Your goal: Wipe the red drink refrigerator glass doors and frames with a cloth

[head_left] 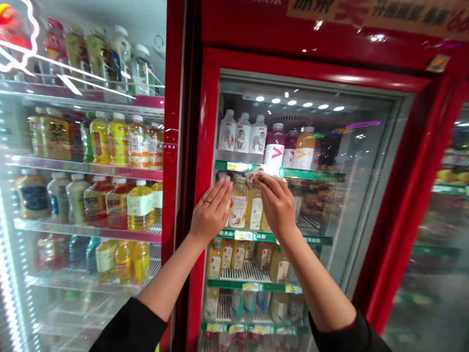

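Note:
Pressed against the red-framed glass door [351, 195] of a drinks fridge, my left hand [212, 208] lies flat near the left edge of the glass, fingers stretched out, a ring on one finger. To its right, my right hand [276, 203] grips a crumpled whitish cloth [254, 175] and holds it to the glass. Whether the cloth is paper or fabric I cannot tell. Behind the glass between my hands stands a tea bottle [239, 205]. Other bottles are partly hidden by my fingers.
A second fridge [173, 122] with several shelves of bottles stands on the left. Behind the door are green-edged shelves [311, 174] with white bottles [243, 132] and juice bottles [305, 146]. Another red-framed fridge [439, 215] is at the right.

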A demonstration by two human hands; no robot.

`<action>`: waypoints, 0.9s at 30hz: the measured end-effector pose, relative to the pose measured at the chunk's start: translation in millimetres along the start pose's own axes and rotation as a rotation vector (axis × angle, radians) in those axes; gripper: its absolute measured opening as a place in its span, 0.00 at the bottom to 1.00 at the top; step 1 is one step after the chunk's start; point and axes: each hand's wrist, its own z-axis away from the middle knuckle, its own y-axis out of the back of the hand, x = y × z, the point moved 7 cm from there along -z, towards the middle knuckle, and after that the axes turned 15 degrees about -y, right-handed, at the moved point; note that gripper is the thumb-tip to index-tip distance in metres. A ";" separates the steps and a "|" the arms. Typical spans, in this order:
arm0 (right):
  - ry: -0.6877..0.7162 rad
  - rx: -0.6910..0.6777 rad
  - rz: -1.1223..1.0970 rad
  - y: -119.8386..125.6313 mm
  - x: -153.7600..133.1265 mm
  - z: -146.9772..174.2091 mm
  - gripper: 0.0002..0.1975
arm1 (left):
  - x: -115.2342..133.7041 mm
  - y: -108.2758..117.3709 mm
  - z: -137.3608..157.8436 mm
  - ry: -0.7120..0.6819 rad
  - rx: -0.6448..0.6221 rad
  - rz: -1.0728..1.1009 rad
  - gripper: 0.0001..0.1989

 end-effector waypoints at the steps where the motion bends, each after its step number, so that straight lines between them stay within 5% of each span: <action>1: -0.040 0.028 0.009 1.7 5.4 -0.8 0.17 | -2.0 1.9 1.3 0.021 0.025 0.005 0.42; 6: -0.179 0.163 -0.023 -14.0 1.6 -22.6 0.18 | -13.5 8.6 8.6 0.153 0.138 0.032 0.42; 13: -0.040 -0.082 -0.065 -42.2 -44.7 -9.8 0.18 | -26.5 5.5 14.9 0.310 0.176 0.095 0.40; 20: -0.108 0.034 -0.063 -32.5 -31.1 -17.5 0.19 | -34.0 -4.4 27.0 0.435 0.142 0.107 0.40; 27: -0.048 -0.065 -0.113 -69.3 -76.7 -41.4 0.20 | -33.0 -2.2 33.1 0.451 0.219 0.080 0.37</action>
